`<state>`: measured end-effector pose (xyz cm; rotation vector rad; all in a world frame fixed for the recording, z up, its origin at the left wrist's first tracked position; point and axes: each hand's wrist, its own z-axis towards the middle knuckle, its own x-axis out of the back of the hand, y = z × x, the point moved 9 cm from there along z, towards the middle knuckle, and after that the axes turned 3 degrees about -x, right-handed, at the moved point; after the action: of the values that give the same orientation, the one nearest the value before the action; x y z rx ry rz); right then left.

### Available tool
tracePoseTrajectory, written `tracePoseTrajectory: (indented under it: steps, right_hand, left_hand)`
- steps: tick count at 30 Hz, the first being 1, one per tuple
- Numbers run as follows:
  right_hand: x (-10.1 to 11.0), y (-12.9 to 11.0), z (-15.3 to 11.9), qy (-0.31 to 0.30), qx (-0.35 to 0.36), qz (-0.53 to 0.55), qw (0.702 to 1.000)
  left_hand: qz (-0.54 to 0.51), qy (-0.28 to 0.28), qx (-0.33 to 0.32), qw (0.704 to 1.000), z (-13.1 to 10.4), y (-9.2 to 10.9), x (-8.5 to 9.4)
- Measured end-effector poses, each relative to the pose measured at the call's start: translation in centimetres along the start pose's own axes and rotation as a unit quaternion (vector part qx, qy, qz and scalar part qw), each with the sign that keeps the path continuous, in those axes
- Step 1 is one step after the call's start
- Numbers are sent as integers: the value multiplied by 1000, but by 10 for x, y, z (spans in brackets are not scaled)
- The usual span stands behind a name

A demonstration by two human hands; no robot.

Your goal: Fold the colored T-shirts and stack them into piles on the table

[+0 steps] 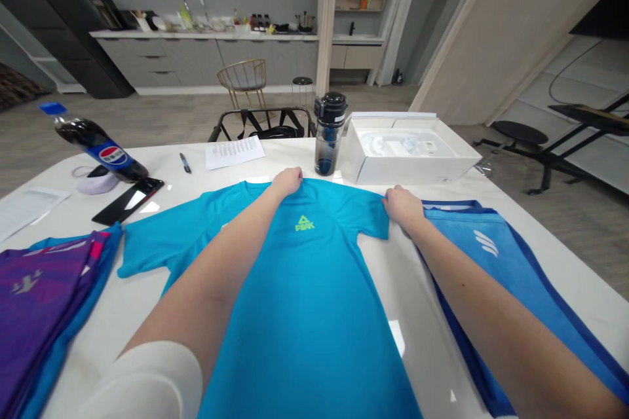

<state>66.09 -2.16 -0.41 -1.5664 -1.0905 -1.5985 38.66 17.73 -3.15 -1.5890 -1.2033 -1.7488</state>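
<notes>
We see a shirt [304, 288] of smooth, matt cloth, thin and softly creased, its logo [304, 223] flat and faintly bright. The purple shirt [44, 294] and the blue shirt [496, 255] look like soft, matt cloth too. Under them our table [132, 334] is smooth and glossy, throwing back white glints. The bottle [105, 147] is clear, shiny plastic with a slick label [113, 156]; the flask [328, 137] looks like glossy, see-through plastic with a dark, smooth lid [332, 105]. We find thin, matt paper [234, 152], a smooth card box [407, 167], a glossy black phone [128, 201] and a chair [243, 72] of shiny, gold-toned metal.
</notes>
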Motion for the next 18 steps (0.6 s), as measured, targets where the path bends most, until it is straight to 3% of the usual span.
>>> tracePoseTrajectory:
  steps: [3, 5, 8, 10, 12, 14, 16, 18]
  right_hand:
    - [16, -1, -1, -18, 9, 27, 999]
    - [38, -3, -8, -29, 34, 72, 996]
    - [89, -21, -34, -59, 112, 177, 976]
    - [129, -47, -60, -93, 179, 259, 945]
    - [170, -85, -87, -121, 240, 329, 905]
    - [202, -138, -107, -141, 297, 384, 863]
    - [218, -201, -113, -150, 343, 423, 825]
    - [213, -259, -101, -123, 355, 461, 804]
  left_hand:
    - [-20, 10, -7, 1000, 0, -3, 5]
    - [-37, 21, -14, 999, -3, -9, 14]
    - [-92, 48, -42, 994, -9, -20, 33]
    - [-147, 64, -64, 985, -15, -30, 46]
    - [-207, 73, -73, 973, -21, -40, 56]
    - [-273, 92, -66, 955, -30, -51, 64]
    - [-354, 113, -37, 928, -43, -66, 68]
    - [-437, 115, 9, 892, -61, -86, 64]
